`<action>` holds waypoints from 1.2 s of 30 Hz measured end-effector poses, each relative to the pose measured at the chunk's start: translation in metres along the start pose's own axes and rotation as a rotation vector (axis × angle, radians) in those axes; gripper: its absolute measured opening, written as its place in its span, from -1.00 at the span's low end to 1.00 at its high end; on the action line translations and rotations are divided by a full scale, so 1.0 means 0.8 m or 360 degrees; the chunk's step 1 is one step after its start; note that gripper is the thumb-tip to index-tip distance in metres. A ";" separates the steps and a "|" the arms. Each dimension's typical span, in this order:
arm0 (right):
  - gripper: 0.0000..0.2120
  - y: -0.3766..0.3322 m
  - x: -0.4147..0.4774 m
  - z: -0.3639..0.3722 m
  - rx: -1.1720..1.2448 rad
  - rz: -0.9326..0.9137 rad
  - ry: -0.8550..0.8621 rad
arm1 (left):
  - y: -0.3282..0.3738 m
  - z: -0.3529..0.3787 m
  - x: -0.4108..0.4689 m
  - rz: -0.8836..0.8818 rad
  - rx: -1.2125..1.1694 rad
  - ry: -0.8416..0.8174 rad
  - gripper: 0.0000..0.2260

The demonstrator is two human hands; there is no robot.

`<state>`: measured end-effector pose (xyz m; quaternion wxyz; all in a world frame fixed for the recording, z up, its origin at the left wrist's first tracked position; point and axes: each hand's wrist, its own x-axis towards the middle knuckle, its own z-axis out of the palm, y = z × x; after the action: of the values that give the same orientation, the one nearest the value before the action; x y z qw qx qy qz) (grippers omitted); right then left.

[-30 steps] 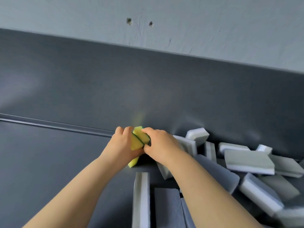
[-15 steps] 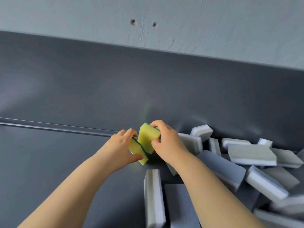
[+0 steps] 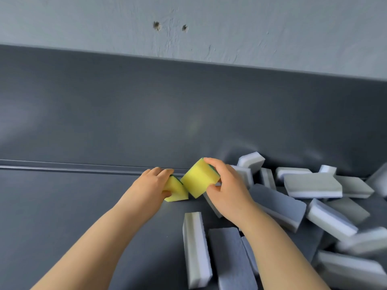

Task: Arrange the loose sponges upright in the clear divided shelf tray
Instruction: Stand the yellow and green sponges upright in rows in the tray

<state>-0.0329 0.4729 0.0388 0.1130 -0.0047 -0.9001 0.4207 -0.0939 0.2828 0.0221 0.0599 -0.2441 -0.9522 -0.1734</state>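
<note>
Two yellow sponges with green scouring backs sit mid-frame on the dark grey shelf [image 3: 62, 216]. My left hand [image 3: 151, 183] grips the left yellow sponge [image 3: 177, 190], which rests on the shelf. My right hand [image 3: 226, 191] pinches the right yellow sponge [image 3: 199, 178] between thumb and fingers and holds it tilted, just above the shelf, with its lower corner beside the left sponge. No clear divided tray shows in this view.
A heap of several grey-and-white sponges [image 3: 312, 185] covers the shelf to the right. One grey-and-white sponge [image 3: 195, 250] stands on edge near my right forearm. A dark back panel [image 3: 146, 114] rises behind, under a pale wall [image 3: 104, 21].
The two yellow sponges, pressed together a second ago, have come apart. My right hand has lifted and turned its sponge to the right; my left hand keeps the other one low.
</note>
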 end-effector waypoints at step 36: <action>-0.65 -0.282 -0.220 0.280 0.0080 -0.0425 -0.0036 | -0.243 -0.177 -0.457 -0.0183 0.0060 0.0870 -0.61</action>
<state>0.1121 0.1395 0.0357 0.1580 0.1229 -0.8831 0.4243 0.1354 -0.0903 0.0230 0.3093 -0.1325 -0.9161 -0.2182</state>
